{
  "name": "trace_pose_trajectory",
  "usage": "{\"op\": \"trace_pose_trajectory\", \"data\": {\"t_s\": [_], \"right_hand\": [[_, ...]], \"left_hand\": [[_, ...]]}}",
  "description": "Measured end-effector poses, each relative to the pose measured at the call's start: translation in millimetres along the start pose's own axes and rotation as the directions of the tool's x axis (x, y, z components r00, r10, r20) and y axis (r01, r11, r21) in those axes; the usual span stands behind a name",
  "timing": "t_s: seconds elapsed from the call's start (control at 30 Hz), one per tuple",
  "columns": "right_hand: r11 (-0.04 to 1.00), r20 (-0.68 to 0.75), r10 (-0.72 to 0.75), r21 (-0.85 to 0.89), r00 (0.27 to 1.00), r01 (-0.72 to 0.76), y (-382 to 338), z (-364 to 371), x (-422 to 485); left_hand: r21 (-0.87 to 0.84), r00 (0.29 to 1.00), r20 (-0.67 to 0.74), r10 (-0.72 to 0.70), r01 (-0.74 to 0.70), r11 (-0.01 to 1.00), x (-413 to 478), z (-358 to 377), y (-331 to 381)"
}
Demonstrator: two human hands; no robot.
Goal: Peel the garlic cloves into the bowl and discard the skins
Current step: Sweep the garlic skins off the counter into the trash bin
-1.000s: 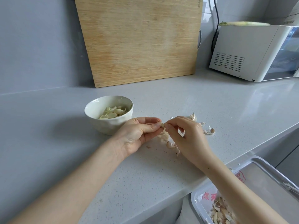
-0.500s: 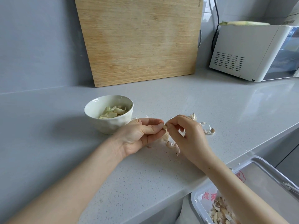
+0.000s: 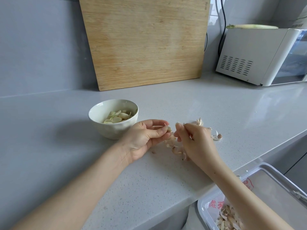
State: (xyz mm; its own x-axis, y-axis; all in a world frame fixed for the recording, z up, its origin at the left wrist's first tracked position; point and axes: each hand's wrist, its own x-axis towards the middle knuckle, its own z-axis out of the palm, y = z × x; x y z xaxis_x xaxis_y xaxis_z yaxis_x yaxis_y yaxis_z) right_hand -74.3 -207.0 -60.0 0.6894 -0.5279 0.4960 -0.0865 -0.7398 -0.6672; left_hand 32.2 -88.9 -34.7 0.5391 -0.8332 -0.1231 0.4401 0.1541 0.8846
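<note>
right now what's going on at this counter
A person is peeling garlic at the counter. The left hand pinches a clove, and the right hand, fingers curled, works right beside it. The white bowl holds peeled cloves. Loose skins lie on the counter under the hands, and more are in the bin below the counter edge.
</note>
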Motion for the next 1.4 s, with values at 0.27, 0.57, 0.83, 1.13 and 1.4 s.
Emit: {"op": "trace_pose_trajectory", "data": {"t_s": [0.27,0.57,0.83,1.13,1.4], "right_hand": [[0.992,0.012,-0.123,-0.013,0.992,0.123,-5,1,-3],[0.978,0.017,-0.208,0.038,0.978,0.207,-4,-1,-2],[0.939,-0.041,-0.341,0.034,0.939,0.342,0,2,-3],[0.943,-0.13,-0.243,0.198,0.961,0.266,-5,-4,-5],[0.945,-0.109,-0.048,0.318,0.993,0.08,-11,-9,-7]], "left_hand": [[0.207,0.985,-0.054,0.162,-0.147,0.967,4,2,-10],[0.636,0.92,-0.002,0.393,-0.302,0.71,2,4,-10],[0.389,0.99,-0.083,0.114,-0.073,0.918,-2,5,4],[0.377,0.982,-0.189,0.015,0.058,0.924,-5,10,3],[0.441,0.976,-0.187,0.113,-0.02,0.897,-3,6,2]]}}
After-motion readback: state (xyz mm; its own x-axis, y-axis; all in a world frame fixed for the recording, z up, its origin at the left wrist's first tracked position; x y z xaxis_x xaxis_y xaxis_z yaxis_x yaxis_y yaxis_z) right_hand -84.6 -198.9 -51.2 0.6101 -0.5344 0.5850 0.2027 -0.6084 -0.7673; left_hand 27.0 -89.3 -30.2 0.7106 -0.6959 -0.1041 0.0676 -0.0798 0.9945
